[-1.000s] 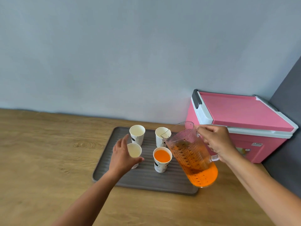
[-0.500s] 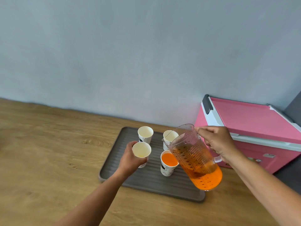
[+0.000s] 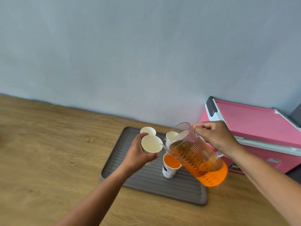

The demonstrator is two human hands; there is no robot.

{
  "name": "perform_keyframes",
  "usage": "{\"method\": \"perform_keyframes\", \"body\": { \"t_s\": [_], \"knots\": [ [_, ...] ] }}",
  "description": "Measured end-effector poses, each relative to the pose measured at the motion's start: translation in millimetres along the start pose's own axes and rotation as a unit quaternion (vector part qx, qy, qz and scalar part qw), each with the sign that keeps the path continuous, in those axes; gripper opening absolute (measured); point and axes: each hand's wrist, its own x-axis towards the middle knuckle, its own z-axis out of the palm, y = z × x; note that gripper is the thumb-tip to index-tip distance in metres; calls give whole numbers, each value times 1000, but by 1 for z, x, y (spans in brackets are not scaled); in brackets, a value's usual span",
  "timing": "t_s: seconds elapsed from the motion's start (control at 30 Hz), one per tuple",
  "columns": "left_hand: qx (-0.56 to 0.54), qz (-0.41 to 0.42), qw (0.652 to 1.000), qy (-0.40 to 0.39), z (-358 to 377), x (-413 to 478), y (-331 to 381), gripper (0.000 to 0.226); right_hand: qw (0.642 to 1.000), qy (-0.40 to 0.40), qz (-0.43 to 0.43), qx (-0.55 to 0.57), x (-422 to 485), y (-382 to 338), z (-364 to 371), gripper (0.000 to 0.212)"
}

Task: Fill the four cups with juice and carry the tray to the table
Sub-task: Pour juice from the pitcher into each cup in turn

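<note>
Left hand (image 3: pixel 138 154): wrapped around an empty paper cup (image 3: pixel 151 143), lifted over the tray (image 3: pixel 146 181).
Right hand (image 3: pixel 218 137): gripping the jug (image 3: pixel 195 154) handle, jug tipped.
Cup feel: light, squashy; hold its sides softly.
Jug feel: probably heavy, sloshy.
Full cup (image 3: pixel 171 165): middle of the tray.

We have a single head-worn wide-angle view, looking forward and down from above the wooden counter (image 3: pixel 48 152) toward the grey wall (image 3: pixel 130 54) at 12 o'clock. It sits close: the tray (image 3: pixel 154 185) fills centre frame, forearms enter from 6 and 4 o'clock, and the pink cooler (image 3: pixel 252 128) lies at 3 o'clock.
</note>
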Motion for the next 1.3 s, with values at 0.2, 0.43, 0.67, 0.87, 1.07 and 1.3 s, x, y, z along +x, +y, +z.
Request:
{"method": "perform_keyframes", "body": {
  "t_s": [0.2,0.43,0.67,0.87,1.07,1.3],
  "knots": [
    [7,4,1000,-7,-1,-3,1,81,1000,-22,-9,-16,3,-3,4,16],
    [8,1,1000,-5,0,-7,-3,82,999,-40,-15,-27,7,0,9,16],
    [7,-2,1000,-3,3,-9,-4,82,996,-57,-26,-62,10,0,10,5],
    [12,-3,1000,-6,5,-9,-7,82,994,-65,-25,-84,12,1,11,11],
    [12,-3,1000,-6,6,-10,-9,81,993,-69,-27,-87,13,3,13,8],
    [13,-4,1000,-7,7,-10,-13,82,993,-69,-30,-92,14,3,14,9]
  ]
}}
